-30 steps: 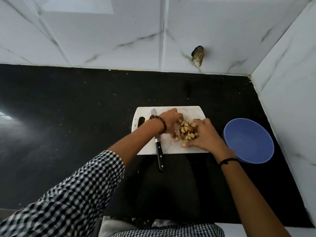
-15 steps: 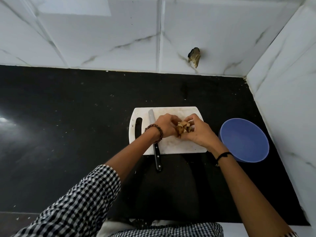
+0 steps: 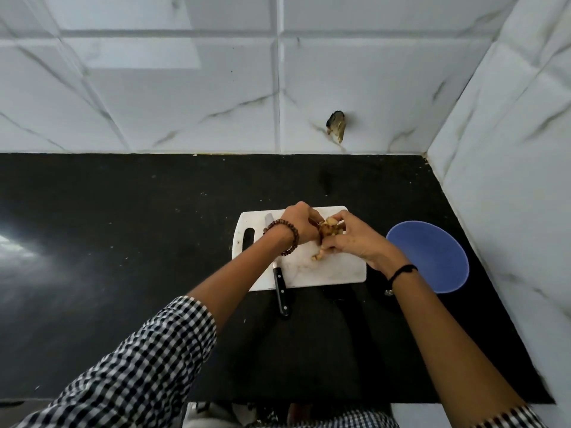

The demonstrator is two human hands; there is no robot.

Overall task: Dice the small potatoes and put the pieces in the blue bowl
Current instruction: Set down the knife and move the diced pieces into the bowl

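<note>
Potato pieces (image 3: 330,230) now aloft, off the board (image 3: 327,274).

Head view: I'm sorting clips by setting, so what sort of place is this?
Probably a kitchen: black countertop against white marble-look wall tiles, a white cutting board with a knife, and potato pieces held beside a blue bowl.

Soft, even light; glare on the black counter (image 3: 123,211) well left of the left hand (image 3: 301,228); wall (image 3: 185,103) lines bow at edges.
</note>
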